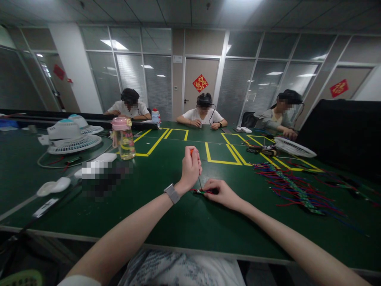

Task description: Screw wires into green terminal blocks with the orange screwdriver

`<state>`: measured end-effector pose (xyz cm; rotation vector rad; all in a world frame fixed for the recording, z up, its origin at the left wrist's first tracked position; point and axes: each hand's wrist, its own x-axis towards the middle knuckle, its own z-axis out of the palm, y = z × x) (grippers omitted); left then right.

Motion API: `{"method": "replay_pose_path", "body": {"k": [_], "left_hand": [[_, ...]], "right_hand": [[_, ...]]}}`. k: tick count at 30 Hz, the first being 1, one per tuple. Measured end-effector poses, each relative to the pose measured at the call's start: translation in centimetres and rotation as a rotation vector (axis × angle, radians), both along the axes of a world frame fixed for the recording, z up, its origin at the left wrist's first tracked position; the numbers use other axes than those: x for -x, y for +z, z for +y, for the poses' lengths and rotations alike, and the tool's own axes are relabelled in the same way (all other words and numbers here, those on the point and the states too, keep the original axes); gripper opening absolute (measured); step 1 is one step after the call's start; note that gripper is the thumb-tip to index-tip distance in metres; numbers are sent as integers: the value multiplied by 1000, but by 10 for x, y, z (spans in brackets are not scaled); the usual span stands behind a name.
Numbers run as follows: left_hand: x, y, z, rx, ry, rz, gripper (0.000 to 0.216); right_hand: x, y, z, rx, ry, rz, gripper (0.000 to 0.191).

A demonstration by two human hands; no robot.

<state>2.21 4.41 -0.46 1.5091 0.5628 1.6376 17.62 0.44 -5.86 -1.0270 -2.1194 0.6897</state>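
My left hand [191,169] is wrapped round the orange handle of a screwdriver [200,182] held upright. Its thin shaft points down to a small green circuit board [199,192] on the table. My right hand [219,190] pinches the board's right side and rests low by the tabletop. Thin red wires show at the board's edges; much of the board is hidden under my right fingers. Whether the screwdriver's tip touches the board I cannot tell.
Right of my hands lies a long row of circuit boards [293,186] with red and blue wires. White fan parts [74,141] and a pink-lidded bottle [124,139] stand left. Yellow tape [224,161] marks the green table [166,222]. Three people sit across and to the right.
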Motion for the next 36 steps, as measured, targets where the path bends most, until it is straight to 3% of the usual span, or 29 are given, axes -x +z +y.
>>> {"method": "replay_pose_path", "body": {"k": [8,26,36], "left_hand": [[-2,-1,-7,-77,-4,101,26],[-1,-1,-9,-71,4,64,25],[4,14,-19,-275,-106,270,27]], "right_hand": [[0,-5,3,-24,11,28,17],[-1,0,1,6,19,26,18],[2,0,1,-14,-27,-9,13]]}}
